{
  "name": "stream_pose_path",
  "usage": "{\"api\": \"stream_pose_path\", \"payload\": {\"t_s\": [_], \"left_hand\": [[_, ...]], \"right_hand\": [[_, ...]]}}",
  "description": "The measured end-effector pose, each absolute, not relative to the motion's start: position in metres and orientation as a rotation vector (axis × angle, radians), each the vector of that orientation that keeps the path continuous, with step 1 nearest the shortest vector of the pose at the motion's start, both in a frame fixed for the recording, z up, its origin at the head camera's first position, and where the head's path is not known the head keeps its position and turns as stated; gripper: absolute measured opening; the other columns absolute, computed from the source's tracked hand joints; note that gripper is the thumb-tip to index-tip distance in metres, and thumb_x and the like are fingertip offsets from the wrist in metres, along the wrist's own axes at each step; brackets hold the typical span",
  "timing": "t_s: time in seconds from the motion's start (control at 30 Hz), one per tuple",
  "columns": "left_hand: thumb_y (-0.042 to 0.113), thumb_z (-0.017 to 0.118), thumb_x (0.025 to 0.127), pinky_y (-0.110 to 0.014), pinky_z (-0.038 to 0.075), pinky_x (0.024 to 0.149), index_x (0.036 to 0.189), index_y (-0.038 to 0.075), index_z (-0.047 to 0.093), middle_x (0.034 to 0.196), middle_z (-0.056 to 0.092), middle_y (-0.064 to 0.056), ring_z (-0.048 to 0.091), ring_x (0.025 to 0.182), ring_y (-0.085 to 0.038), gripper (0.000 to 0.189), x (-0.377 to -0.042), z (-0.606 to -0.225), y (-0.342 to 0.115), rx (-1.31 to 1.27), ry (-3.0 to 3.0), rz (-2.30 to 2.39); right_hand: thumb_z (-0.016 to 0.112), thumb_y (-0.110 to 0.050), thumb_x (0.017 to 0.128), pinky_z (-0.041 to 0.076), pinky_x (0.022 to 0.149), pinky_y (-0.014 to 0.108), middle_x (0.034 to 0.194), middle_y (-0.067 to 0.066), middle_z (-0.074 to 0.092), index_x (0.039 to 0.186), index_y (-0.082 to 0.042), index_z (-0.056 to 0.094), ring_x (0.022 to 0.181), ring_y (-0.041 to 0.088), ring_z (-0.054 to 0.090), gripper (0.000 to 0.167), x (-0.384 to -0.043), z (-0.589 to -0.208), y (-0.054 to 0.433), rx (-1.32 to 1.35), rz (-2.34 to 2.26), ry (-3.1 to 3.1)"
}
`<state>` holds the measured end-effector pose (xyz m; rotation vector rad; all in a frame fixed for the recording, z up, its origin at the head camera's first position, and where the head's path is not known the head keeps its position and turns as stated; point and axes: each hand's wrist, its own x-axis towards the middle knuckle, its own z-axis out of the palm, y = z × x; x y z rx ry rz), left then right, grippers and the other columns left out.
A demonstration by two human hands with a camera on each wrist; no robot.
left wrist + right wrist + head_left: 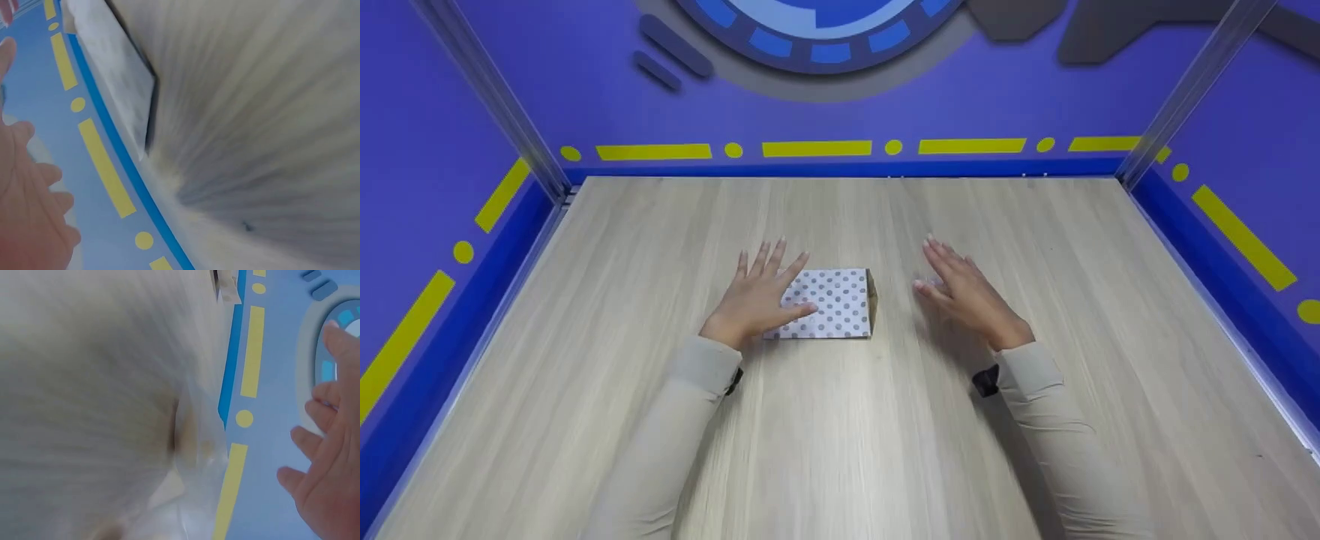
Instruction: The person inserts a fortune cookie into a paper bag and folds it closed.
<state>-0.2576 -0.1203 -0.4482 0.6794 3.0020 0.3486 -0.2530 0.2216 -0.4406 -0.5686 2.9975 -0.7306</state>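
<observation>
Sleeves (pixel 645 450): matte, wrinkled cloth.
Left hand (pixel 754 300): fingers spread over the left end of the dotted packet (pixel 844 304); contact, cannot tell.
Right hand (pixel 975 296): fingers extended, pinching nothing visible, apart from the packet.
Packet: papery rectangle, tan right side, on the wood-grain tabletop (pixel 825 465).
Risk: 1 heavy palm could crease it; 1 sideways brush could slide it.
Clear film (pixel 199 433): crinkled, identity uncertain.
Wall (pixel 780 112): smooth-looking purple.

Bright light washes the wood-grain tabletop (pixel 825 442), pooling in pale glare on the wearer's side of the dotted packet (pixel 844 304); soft shadows fall to the packet's right, below the right hand (pixel 971 296). Both wrist views appear hazy and soft, the wood grain smeared into streaks.
</observation>
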Motion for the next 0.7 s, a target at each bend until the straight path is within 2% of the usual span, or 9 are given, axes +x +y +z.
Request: {"api": "stream_pose_path", "payload": {"t_s": [0.3,0.43,0.7], "left_hand": [[0.069,0.043,0.089,-0.053,0.001,0.119,0.155,0.025,0.012,0.162,0.006,-0.008,0.005,0.15,-0.026,0.086,-0.262,-0.451,-0.104,0.788,2.851,0.284],[0.072,0.042,0.087,-0.05,0.001,0.12,0.155,0.026,0.01,0.163,0.006,-0.005,0.005,0.15,-0.023,0.088,-0.266,-0.452,-0.095,0.783,2.794,0.229],[0.074,0.042,0.086,-0.047,0.001,0.121,0.155,0.024,0.01,0.162,0.005,-0.001,0.004,0.15,-0.019,0.091,-0.273,-0.456,-0.08,0.764,2.709,0.199]], "right_hand": [[0.046,-0.049,0.098,0.011,0.12,0.05,0.16,0.006,0.02,0.154,-0.016,0.021,0.148,0.029,0.015,0.07,-0.26,-0.444,0.204,-0.73,-0.695,2.86],[0.045,-0.049,0.098,0.011,0.119,0.052,0.16,0.005,0.02,0.154,-0.017,0.022,0.148,0.032,0.015,0.068,-0.261,-0.446,0.195,-0.763,-0.692,2.812],[0.042,-0.051,0.098,0.011,0.118,0.055,0.161,-0.002,0.017,0.153,-0.018,0.025,0.149,0.029,0.013,0.066,-0.263,-0.451,0.179,-0.772,-0.592,2.774]]}}
